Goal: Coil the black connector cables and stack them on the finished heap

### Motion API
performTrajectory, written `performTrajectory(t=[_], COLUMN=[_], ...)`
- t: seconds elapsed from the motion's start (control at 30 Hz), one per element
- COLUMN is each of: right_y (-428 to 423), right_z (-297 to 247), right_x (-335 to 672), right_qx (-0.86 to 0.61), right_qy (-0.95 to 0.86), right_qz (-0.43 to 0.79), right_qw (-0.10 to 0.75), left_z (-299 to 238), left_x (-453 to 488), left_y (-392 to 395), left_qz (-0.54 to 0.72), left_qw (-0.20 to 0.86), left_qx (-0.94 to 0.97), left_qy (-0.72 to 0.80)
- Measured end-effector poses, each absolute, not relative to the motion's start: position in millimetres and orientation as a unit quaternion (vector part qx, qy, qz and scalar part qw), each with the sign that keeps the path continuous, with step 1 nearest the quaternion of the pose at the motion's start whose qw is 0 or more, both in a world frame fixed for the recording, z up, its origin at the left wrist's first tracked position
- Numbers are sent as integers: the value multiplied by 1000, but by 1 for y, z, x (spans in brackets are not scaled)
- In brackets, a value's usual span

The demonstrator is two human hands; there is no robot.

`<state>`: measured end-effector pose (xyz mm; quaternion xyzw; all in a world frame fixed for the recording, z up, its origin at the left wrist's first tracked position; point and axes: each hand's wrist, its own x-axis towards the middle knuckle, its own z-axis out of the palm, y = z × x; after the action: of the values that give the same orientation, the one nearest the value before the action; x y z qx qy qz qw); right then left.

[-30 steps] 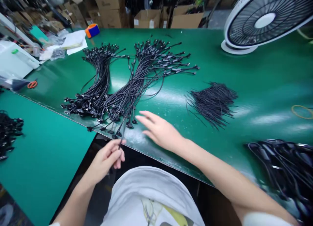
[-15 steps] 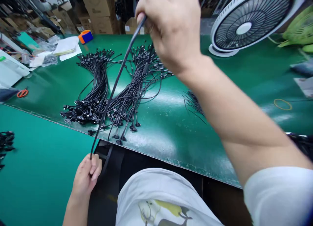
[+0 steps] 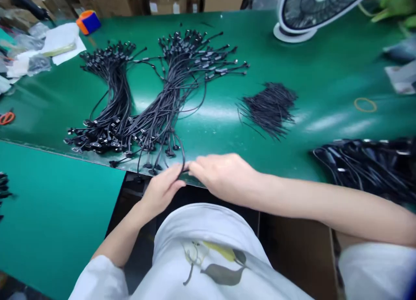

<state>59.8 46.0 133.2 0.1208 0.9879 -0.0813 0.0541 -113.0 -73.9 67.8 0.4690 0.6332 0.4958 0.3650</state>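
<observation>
glossy green table mat (image 3: 325, 88); matt black rubbery cables (image 3: 169, 105)

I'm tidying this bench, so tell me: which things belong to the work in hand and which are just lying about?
In use: black cable pinched between left hand and right hand; cable bundles; likely the pile of thin black strands.
Lying about: fan, scissors, tape roll, rubber band, papers.
</observation>
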Motion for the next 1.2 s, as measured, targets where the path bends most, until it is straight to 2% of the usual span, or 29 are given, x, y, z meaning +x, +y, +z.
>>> performTrajectory(t=[0.07, 0.2, 0.3, 0.4, 0.53, 0.67, 0.77, 0.87, 0.93, 1.0, 1.07, 1.13, 1.2], right_y=[60, 108, 127, 133, 136, 121, 90, 67, 70, 84, 100, 107, 103], right_z=[136, 126, 104, 82, 62, 57, 64, 79, 89, 93, 87, 74, 57], right_x=[65, 97, 128, 155, 185, 194, 182, 160, 146, 135, 128, 122, 115], right_qx=[176, 237, 242, 244, 287, 297, 191, 58, 43, 75, 142, 205, 238], right_qy=[981, 962, 946, 931, 910, 925, 971, 985, 974, 949, 894, 806, 695], right_qz=[-86, -136, -210, -263, -269, -145, -67, -154, -220, -289, -370, -469, -595], right_qw=[10, -30, -51, -70, -133, -188, -125, -44, -44, -103, -207, -299, -326], left_z=[66, 65, 68, 76, 85, 86, 77, 64, 60, 61, 64, 67, 67], left_x=[-101, -104, -113, -123, -136, -132, -110, -80, -62, -53, -50, -48, -44], left_y=[-66, -60, -57, -55, -56, -49, -33, -20, -17, -17, -17, -15, -11], left_qz=[463, 499, 534, 622, 719, 737, 710, 652, 592, 515, 481, 512, 557], left_qw=[454, 628, 704, 700, 636, 589, 546, 507, 493, 499, 527, 567, 598], left_qx=[468, 323, 212, 95, 4, 14, 103, 244, 346, 431, 452, 404, 336], left_qy=[600, 502, 417, 338, 281, 330, 433, 508, 536, 547, 536, 503, 469])
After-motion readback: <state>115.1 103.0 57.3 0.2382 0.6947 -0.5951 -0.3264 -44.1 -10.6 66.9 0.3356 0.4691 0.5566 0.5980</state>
